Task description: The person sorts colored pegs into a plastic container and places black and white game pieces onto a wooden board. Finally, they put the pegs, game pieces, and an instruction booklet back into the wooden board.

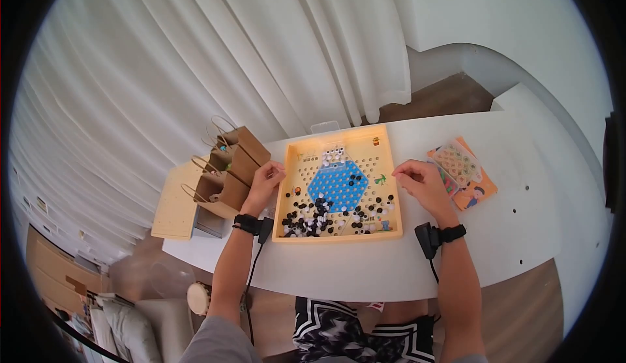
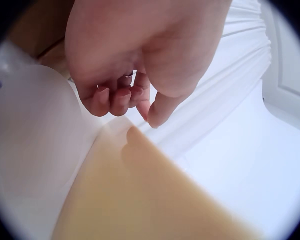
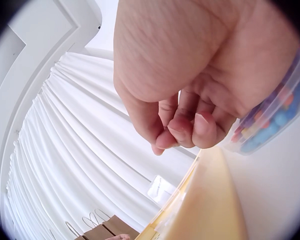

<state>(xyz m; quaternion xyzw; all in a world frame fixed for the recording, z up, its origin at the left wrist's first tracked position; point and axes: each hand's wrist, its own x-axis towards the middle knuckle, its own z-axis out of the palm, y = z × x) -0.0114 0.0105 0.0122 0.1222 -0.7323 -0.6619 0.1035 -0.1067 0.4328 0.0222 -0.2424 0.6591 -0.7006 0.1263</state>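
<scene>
A shallow wooden game tray point(image 1: 396, 225) lies on the table, its floor dotted with holes around a blue hexagon point(image 1: 326, 184). Black and white pieces point(image 1: 316, 219) are heaped along its near side, a few black ones on the hexagon. White pieces point(image 1: 334, 154) sit at the far side. My left hand point(image 1: 264, 182) is beside the tray's left rim, fingers loosely curled, thumb tip close to the index finger. Past the right rim, my right hand point(image 1: 420, 182) hangs in a similar loose curl. Nothing shows between the fingers of either hand in the wrist views.
Brown paper bags point(image 1: 228, 174) with handles stand left of the tray, near a light wooden board point(image 1: 175, 200). On the right, a clear box of colourful pieces point(image 3: 270, 125) lies by an orange booklet point(image 1: 479, 190). White curtains point(image 1: 261, 50) hang behind the table.
</scene>
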